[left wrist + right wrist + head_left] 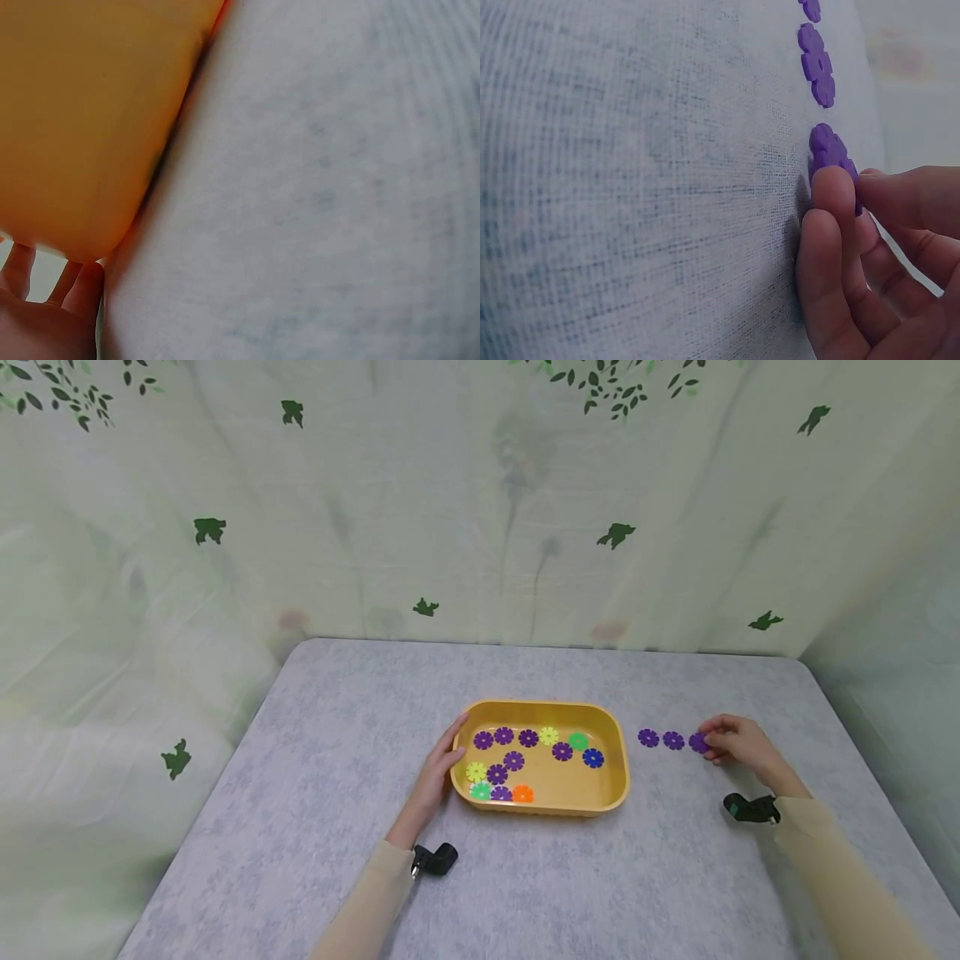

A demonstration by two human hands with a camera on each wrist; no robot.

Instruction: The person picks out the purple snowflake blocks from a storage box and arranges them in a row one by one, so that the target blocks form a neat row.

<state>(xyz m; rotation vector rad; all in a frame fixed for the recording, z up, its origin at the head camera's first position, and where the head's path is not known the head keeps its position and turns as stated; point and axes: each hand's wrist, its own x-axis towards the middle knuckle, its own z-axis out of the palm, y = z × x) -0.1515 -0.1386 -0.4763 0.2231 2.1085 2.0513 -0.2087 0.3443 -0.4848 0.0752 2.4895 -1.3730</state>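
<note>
Fingertips (834, 186) of the right hand (742, 747) pinch a purple flower-shaped disc (828, 144), thin with notched edges, right of two matching discs (673, 741) on the gray table (337, 752); the left hand (430, 781), fingers spread, rests against the yellow tray (573, 787).

I see the right hand (885, 281) pinching a purple flower piece (827, 150) just by the pale, blue-flecked cloth (667, 180), two more purple pieces (817, 66) lined up beyond it, slightly apart.
</note>
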